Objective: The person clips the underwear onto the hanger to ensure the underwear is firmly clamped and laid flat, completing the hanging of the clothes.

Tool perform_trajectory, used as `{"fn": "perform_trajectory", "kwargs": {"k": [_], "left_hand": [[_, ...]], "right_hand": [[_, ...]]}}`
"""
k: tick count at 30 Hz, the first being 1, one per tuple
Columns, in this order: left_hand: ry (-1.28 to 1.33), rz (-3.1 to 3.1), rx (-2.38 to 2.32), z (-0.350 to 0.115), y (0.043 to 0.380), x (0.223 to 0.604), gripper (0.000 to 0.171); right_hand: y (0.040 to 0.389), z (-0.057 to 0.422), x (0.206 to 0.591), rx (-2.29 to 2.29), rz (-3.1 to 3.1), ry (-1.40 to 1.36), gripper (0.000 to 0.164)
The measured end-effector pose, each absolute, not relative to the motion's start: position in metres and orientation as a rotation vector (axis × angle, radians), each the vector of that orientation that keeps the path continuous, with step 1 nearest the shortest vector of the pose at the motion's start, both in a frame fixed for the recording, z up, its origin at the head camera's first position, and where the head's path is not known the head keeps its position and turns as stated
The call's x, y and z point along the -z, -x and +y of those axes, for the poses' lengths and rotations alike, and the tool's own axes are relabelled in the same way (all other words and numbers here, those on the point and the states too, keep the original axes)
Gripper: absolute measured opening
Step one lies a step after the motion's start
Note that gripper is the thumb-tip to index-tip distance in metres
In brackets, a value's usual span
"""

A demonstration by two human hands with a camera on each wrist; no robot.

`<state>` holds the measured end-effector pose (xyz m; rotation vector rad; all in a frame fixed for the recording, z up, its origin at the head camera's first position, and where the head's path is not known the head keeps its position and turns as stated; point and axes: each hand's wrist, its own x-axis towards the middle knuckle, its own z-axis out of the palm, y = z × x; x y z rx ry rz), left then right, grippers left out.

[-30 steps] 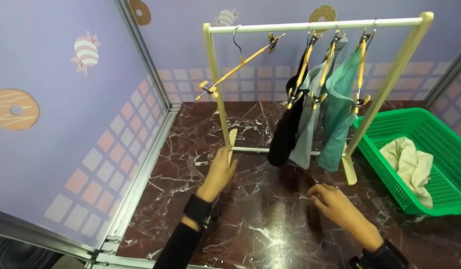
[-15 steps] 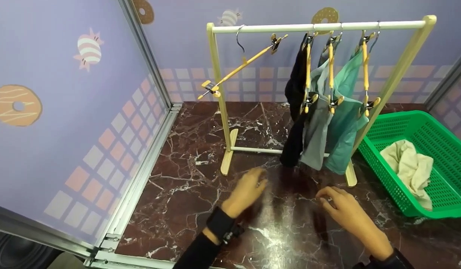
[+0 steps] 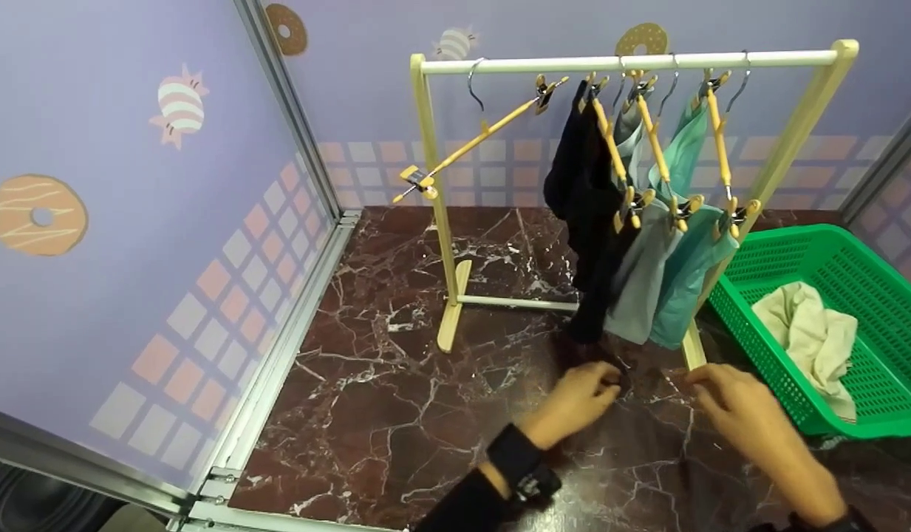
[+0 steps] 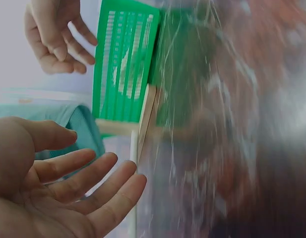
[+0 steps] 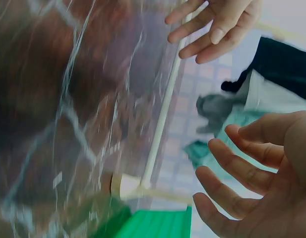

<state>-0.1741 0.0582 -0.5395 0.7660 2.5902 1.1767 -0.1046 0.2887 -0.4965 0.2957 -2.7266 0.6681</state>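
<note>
In the head view my left hand [image 3: 577, 403] hovers over the marble tabletop in front of the rack, its fingers relaxed and holding nothing. To its right, my right hand [image 3: 747, 410] is near the rack's right foot, fingers loosely bent around nothing. Behind them, a black garment [image 3: 588, 199], a grey garment [image 3: 640, 281] and a teal garment [image 3: 691, 273] hang from clip hangers toward the right side of the wooden rack [image 3: 514, 65]. A bare clip hanger [image 3: 485, 133] hangs at the left of the bar. Both wrist views show spread, bare fingers.
A green plastic basket [image 3: 758, 377] stands right of the rack with a crumpled cream cloth [image 3: 813, 340] inside. The marble tabletop [image 3: 366, 428] reaches a metal frame rail [image 3: 278, 355] and patterned wall on the left.
My left hand has moved from the rack's left foot rightward toward my right hand, which has shifted slightly right. The clothed hangers and their garments have swung; their lower ends now sit further right.
</note>
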Motion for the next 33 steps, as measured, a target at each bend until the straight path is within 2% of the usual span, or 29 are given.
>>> {"fn": "perform_trajectory", "kwargs": {"k": [9, 16, 23, 33], "left_hand": [[-0.793, 2.500, -1.308, 0.121, 0.167, 0.537, 0.029], [-0.715, 2.496, -1.345, 0.179, 0.154, 0.535, 0.031], [-0.499, 2.463, -1.381, 0.226, 0.146, 0.529, 0.041], [-0.450, 2.388, -1.382, 0.264, 0.139, 0.513, 0.057]], "right_hand": [[0.098, 0.330, 0.487, -0.650, -2.682, -0.195, 0.014], [0.097, 0.358, 0.473, -0.605, -2.731, -0.065, 0.015], [0.112, 0.375, 0.461, -0.566, -2.785, -0.008, 0.017], [0.144, 0.401, 0.432, -0.540, -2.940, 0.104, 0.029]]}}
